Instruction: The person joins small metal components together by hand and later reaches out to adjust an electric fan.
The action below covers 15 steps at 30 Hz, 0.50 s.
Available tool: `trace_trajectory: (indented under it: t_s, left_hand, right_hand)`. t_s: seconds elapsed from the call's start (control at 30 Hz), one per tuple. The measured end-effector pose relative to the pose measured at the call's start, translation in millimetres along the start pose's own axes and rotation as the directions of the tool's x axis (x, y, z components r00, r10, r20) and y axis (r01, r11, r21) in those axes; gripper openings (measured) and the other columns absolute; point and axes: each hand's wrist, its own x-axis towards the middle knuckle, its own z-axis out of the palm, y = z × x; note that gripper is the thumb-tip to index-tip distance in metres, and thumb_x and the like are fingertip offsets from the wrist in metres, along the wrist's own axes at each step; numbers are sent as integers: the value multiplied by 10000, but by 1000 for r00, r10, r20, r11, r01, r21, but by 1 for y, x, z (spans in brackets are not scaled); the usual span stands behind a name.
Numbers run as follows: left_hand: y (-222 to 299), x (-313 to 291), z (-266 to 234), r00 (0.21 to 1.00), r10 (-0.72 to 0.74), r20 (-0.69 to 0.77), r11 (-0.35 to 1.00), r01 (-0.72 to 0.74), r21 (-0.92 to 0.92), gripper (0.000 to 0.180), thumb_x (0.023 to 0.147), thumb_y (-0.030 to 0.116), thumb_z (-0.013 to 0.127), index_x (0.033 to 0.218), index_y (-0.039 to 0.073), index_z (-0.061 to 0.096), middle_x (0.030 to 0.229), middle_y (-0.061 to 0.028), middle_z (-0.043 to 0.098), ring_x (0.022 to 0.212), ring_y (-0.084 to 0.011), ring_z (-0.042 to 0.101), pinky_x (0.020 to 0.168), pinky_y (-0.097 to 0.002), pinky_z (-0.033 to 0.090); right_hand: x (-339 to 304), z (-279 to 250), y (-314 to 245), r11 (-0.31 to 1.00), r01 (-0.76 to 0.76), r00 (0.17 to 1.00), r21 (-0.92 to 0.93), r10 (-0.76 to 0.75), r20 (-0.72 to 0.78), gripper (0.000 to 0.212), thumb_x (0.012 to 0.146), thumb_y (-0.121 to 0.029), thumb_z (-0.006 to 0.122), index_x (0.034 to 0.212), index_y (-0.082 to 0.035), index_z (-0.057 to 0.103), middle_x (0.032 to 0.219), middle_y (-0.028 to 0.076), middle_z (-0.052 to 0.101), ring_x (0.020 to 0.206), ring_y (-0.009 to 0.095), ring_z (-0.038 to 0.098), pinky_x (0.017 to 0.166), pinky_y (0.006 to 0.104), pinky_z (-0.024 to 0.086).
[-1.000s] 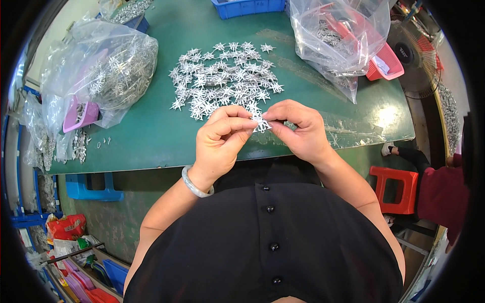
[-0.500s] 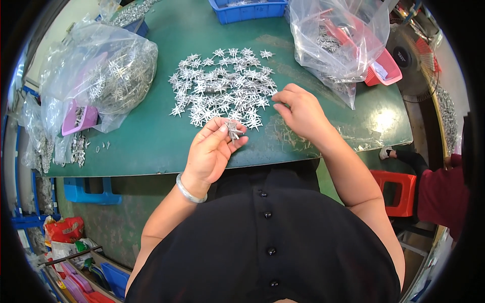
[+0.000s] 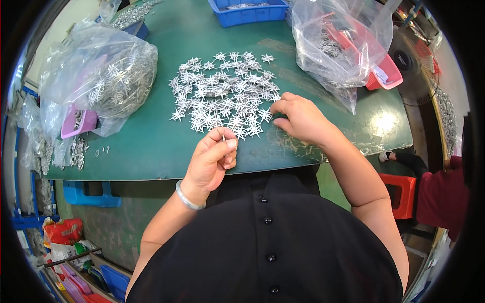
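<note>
Spiky silver metal star-shaped pieces (image 3: 222,91) lie in a loose, overlapping spread on the green table. At the spread's near edge, my left hand (image 3: 211,160) is closed in a pinch. A thin, small metal piece (image 3: 224,137) shows between its thumb and forefinger; most of it is hidden, so its kind is unclear. My right hand (image 3: 302,120) reaches to the right edge of the spread. Its thumb and forefinger are apart, with the fingertips beside a star-shaped piece (image 3: 265,115); whether they touch it is unclear.
A clear plastic bag (image 3: 121,76) of similar pieces and a purple scoop (image 3: 79,121) sit at the left. Another bag (image 3: 323,55) lies over a pink basket (image 3: 388,70) at the right. A blue bin (image 3: 248,16) stands at the back. A person's maroon garment (image 3: 442,194) shows at the right.
The star-shaped piece seen in my left hand is no longer visible there; a thin piece shows in its pinch. My left hand has turned and closed more, and my right hand has moved slightly nearer.
</note>
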Motion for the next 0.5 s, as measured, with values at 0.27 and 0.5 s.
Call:
trace_trajectory:
  t_s: [0.27,0.5]
  left_hand:
    - [-1,5,8,997,-50,-59,997,54,62,59,803,57,536,815,77,482,699,-15,473,548,-63,400,472,-190,307]
    - [1,3,17,986,-100,-130,964,128,235,175,806,82,568,974,47,535,749,-7,526,573,-36,428,496,-171,334]
  right_hand:
    - [-1,18,-3,999,-42,992,1,42,-118,252,670,-179,669,852,-32,575,816,107,516,790,282,535,678,360,434]
    - [-12,1,-1,932,-87,991,351,118,-68,201,695,-9,565,893,-22,535,734,71,536,655,167,523,591,287,422]
